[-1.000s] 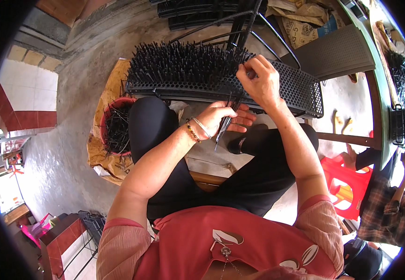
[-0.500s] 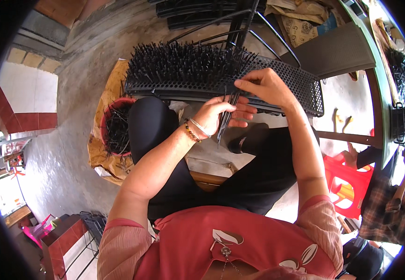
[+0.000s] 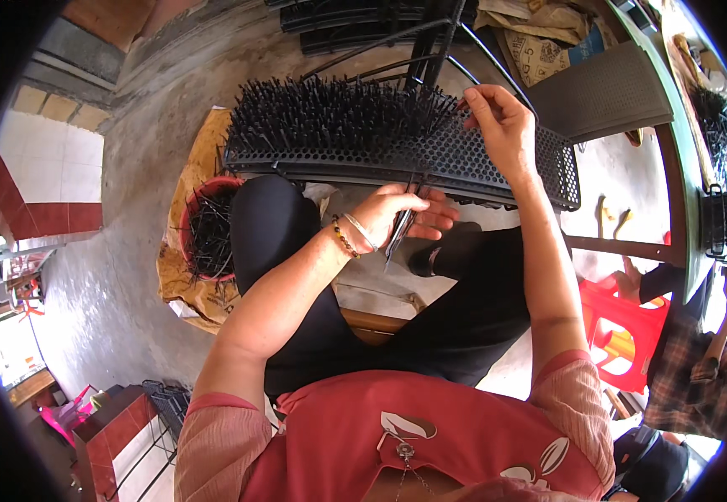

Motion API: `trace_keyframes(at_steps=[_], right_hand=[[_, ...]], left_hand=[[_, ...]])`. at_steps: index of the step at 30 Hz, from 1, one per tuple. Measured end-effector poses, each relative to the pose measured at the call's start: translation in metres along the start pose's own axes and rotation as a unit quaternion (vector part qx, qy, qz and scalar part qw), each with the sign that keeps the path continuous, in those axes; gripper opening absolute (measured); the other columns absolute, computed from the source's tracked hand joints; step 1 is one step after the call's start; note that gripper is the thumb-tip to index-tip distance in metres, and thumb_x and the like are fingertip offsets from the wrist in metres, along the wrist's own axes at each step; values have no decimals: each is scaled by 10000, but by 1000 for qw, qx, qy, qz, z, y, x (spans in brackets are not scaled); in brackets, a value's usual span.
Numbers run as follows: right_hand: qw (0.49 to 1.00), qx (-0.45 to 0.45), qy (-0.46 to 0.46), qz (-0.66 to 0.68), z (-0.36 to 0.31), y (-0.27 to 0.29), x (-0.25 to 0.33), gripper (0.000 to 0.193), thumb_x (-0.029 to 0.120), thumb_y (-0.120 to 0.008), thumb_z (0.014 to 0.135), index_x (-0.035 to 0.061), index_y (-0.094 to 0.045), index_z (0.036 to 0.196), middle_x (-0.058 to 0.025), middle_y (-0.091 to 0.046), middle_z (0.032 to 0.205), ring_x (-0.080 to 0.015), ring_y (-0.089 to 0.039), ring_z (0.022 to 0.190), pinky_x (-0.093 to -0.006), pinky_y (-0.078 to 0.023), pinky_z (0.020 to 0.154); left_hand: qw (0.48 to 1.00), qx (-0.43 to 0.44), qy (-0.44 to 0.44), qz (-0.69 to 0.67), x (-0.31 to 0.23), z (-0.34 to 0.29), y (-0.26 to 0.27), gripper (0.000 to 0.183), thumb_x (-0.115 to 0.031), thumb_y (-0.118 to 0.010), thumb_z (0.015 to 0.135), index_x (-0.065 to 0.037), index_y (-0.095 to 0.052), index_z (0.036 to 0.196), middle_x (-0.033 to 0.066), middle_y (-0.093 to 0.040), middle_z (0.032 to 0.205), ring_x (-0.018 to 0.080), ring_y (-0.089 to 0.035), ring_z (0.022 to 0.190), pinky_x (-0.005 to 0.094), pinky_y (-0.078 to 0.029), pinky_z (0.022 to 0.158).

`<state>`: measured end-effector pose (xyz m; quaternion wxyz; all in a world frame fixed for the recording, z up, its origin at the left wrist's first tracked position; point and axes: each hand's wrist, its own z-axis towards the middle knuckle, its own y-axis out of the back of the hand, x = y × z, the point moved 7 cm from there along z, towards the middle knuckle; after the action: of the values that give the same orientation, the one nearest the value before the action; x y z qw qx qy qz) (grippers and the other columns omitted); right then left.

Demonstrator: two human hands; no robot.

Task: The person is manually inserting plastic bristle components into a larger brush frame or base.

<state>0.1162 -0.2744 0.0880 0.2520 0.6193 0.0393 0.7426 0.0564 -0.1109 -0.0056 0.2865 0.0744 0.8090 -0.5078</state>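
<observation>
My left hand is closed around a small bundle of thin black sticks, just below the near edge of a long black perforated tray. Upright black sticks fill the left and middle part of that tray densely, standing in its holes. At the right end of those sticks is my right hand, above the tray, thumb and fingers brought together in a pinch. Whatever is between its fingertips is too small and dark to make out.
Left of my knee, a red bucket of loose black sticks stands on brown paper. A black metal frame rises behind the tray. To the right are a grey panel, a red plastic stool and another person's hand.
My right hand has moved from beside the bundle up and right to the edge of the standing sticks. My left hand has shifted slightly down, still holding its bundle.
</observation>
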Motion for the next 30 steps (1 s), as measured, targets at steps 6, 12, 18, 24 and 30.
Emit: trace_keyframes(at_steps=[6, 12, 18, 24, 30], right_hand=[[998, 11, 21, -50, -4, -11, 0, 175, 160, -620, 888, -2, -649, 948, -30, -662, 742, -61, -578, 606, -197, -457, 564], [990, 9, 99, -97, -6, -18, 4, 159, 141, -634, 873, -5, -649, 932, -61, -651, 735, -88, -595, 604, -225, -465, 553], [968, 31, 199, -152, -14, -38, 13, 128, 107, -665, 819, 4, -666, 896, -123, -628, 781, -248, -630, 657, -304, -489, 571], [949, 18, 230, -216, -18, -35, 28, 162, 138, -693, 802, 3, -675, 890, -101, -597, 733, -206, -603, 614, -301, -465, 542], [961, 265, 66, -42, -25, -46, 9, 208, 201, -701, 802, 2, -700, 863, -98, -645, 782, -180, -603, 670, -288, -477, 602]], left_hand=[[1000, 4, 22, -9, 6, 0, 2, 306, -57, -405, 907, 50, -477, 1184, 278, -547, 1186, 288, -615, 1013, 372, -526, 854], [1000, 8, 29, -3, 6, 0, -1, 310, -58, -403, 909, 43, -473, 1193, 275, -549, 1187, 290, -614, 1010, 376, -530, 849], [999, 3, 37, 11, 9, 1, 3, 306, -69, -423, 906, 31, -477, 1191, 262, -560, 1177, 279, -614, 1010, 371, -531, 834], [999, -7, 41, 26, 8, -1, 3, 308, -68, -430, 904, 31, -480, 1192, 249, -573, 1162, 279, -615, 1009, 376, -528, 830], [999, 41, 10, 31, -2, -3, -6, 362, -97, -434, 893, 34, -471, 1229, 244, -569, 1174, 275, -609, 1023, 376, -519, 837]])
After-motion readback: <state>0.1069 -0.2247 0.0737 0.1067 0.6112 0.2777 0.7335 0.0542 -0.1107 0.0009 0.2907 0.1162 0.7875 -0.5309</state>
